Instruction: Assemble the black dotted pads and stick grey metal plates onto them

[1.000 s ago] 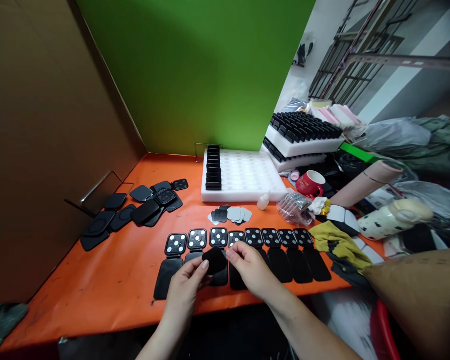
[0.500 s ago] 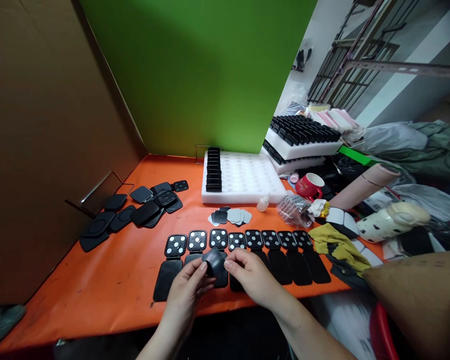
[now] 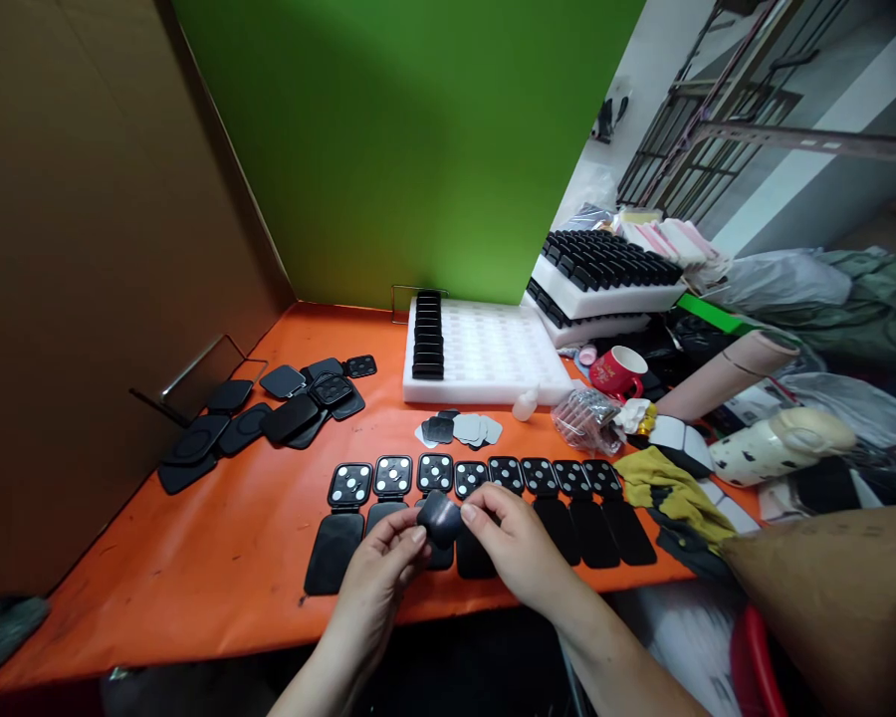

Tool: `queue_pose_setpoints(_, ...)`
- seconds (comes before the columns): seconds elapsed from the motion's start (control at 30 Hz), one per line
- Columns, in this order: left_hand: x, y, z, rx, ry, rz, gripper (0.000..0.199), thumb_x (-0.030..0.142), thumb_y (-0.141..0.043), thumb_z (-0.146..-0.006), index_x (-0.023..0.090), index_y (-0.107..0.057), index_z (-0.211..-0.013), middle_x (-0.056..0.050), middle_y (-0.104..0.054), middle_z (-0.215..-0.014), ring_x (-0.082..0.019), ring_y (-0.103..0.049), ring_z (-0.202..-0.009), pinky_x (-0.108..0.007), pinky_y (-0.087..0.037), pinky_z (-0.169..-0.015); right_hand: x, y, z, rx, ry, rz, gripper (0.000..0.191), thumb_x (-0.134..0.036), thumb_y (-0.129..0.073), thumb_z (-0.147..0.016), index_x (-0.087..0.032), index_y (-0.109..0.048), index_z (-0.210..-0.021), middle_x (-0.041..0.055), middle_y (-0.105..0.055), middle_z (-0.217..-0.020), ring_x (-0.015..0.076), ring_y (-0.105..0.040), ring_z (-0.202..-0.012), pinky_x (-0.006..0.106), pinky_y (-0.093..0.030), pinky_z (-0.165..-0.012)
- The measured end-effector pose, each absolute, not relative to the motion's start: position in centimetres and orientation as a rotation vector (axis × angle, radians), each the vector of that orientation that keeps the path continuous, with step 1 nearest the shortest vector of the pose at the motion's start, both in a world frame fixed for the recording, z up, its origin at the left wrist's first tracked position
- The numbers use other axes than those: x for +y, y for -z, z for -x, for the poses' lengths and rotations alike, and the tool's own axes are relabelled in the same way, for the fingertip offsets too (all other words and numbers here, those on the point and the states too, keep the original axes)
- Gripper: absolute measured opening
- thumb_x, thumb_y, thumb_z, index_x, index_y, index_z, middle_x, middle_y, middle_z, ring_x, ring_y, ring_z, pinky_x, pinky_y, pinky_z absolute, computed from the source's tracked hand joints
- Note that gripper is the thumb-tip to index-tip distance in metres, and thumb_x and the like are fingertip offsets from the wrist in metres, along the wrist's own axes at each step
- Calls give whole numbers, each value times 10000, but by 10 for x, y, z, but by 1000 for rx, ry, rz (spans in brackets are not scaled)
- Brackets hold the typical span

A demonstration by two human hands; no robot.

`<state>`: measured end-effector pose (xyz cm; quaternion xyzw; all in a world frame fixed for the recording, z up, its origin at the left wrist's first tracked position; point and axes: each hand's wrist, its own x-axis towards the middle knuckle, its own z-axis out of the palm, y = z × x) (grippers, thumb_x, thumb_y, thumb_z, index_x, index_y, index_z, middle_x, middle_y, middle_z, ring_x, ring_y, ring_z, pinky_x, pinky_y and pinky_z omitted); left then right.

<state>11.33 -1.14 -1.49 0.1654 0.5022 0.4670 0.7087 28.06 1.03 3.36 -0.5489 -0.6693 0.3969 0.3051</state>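
Note:
A small dark, glossy square piece (image 3: 440,519) is held up between my two hands. My left hand (image 3: 385,558) pinches its left edge with thumb and fingers. At its right edge, the thumb and fingertips of my right hand (image 3: 509,543) are closed on it. Below and behind them lies a row of open hinged black cases, each with a dotted square top (image 3: 350,485) and a plain black lower panel (image 3: 334,554); my hands cover parts of the middle ones. Beyond the row sits a small pile of grey and dark thin pieces (image 3: 469,429).
Loose black parts (image 3: 290,419) are heaped at the left on the orange table (image 3: 194,558). A white foam tray (image 3: 493,390) holds one column of black pieces. To the right are a small bottle (image 3: 525,404), a red mug (image 3: 616,373) and a yellow cloth (image 3: 664,488).
Both hands have shifted slightly right with the dark piece, which is tilted differently and shows a brighter reflection.

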Motion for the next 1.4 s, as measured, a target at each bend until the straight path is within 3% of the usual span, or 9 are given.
queue_pose_setpoints(0.43, -11, 11, -114, 1228, -1033, -460, 335, 342, -777, -552, 165, -624, -792, 26, -634, -675, -114, -615, -655, -241, -497, -690, 11, -31, -282, -1706, -1053, 1510, 177, -250, -444, -859, -192, -506, -703, -29, -521, -698, 121, -483, -680, 231, -363, -624)
queue_pose_setpoints(0.7, -12, 5, -116, 1279, -1009, -503, 276, 367, -750, -577, 146, -609, -664, -9, -651, -592, -122, -606, -590, -215, -470, -592, 9, -29, -281, -1729, -1021, 1474, 169, -217, -451, -843, -186, -512, -689, -21, -514, -691, 125, -484, -677, 237, -364, -630)
queue_pose_setpoints(1.13, -14, 3, -117, 1275, -937, -465, 273, 396, -701, -637, 185, -557, -734, 32, -627, -612, -116, -629, -609, -216, -476, -596, 10, -21, -284, -1687, -1211, 1392, 189, -248, -453, -845, -182, -498, -674, -24, -499, -668, 117, -459, -650, 226, -366, -615)
queue_pose_setpoints(1.4, -13, 16, -113, 1239, -929, -469, 410, 357, -809, -455, 182, -543, -714, 47, -576, -514, -125, -593, -500, -222, -453, -506, 5, -28, -288, -1867, -1179, 1371, 191, -216, -454, -851, -180, -521, -676, -18, -543, -704, 116, -500, -672, 227, -367, -620)
